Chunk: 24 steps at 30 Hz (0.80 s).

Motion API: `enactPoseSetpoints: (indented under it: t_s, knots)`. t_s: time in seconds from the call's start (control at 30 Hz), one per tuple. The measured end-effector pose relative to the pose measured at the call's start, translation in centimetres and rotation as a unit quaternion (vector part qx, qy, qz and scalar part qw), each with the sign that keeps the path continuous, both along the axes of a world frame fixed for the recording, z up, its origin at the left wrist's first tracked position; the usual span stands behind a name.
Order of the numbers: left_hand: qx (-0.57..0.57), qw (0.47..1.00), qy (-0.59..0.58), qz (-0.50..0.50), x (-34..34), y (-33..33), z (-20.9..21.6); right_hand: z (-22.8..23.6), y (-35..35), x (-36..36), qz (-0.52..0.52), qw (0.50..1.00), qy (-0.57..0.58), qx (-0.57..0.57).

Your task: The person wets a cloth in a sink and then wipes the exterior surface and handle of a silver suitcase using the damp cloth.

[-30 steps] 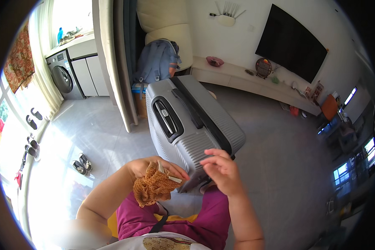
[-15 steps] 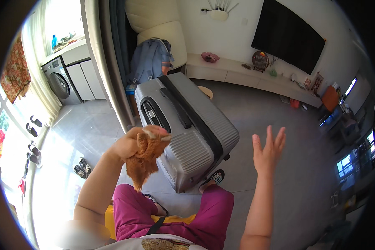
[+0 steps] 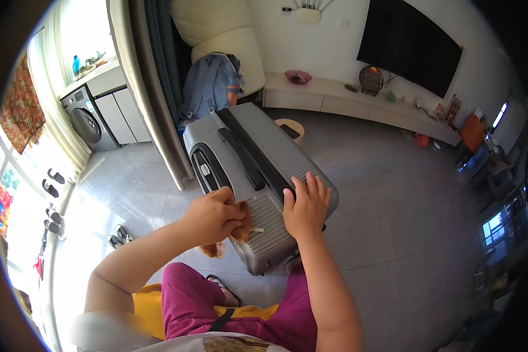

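Moved onto the grey suitcase (image 3: pixel 280 158), my right hand (image 3: pixel 306 214) lies spread; my left hand (image 3: pixel 212 215) grips orange-brown cloth (image 3: pixel 242 224), seemingly wiping, needing steady pressure.

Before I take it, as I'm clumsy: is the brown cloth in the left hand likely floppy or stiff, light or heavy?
The brown cloth looks floppy: it droops below the left hand. Probably light too, since a one-handed pinch seems to hold it.

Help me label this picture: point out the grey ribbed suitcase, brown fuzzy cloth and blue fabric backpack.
Grey ribbed suitcase (image 3: pixel 267 207), head view: ribbed shell.
Brown fuzzy cloth (image 3: pixel 243 233), head view: right flap.
Blue fabric backpack (image 3: pixel 207 88), head view: middle body.
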State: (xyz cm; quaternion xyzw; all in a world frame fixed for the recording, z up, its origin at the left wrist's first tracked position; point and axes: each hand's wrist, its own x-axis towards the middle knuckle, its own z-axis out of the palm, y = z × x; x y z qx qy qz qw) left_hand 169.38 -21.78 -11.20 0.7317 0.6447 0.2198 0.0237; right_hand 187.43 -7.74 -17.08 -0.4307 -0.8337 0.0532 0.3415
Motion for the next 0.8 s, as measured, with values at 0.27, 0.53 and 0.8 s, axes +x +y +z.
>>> enactPoseSetpoints:
  t_s: [0.27,0.53,0.8]
  knots:
    - [-0.022,0.996,0.055,0.069,3.2,6.2,-0.3,0.2,-0.5,-0.7,0.004,1.000,-0.026,0.008]
    - [-0.075,0.992,0.013,0.096,1.9,2.7,0.9,0.3,-0.6,0.0,-0.022,0.999,-0.032,0.009]
    - [-0.016,0.990,0.082,0.116,4.0,6.5,-0.7,-0.1,-0.8,-0.7,-0.013,1.000,-0.021,0.009]
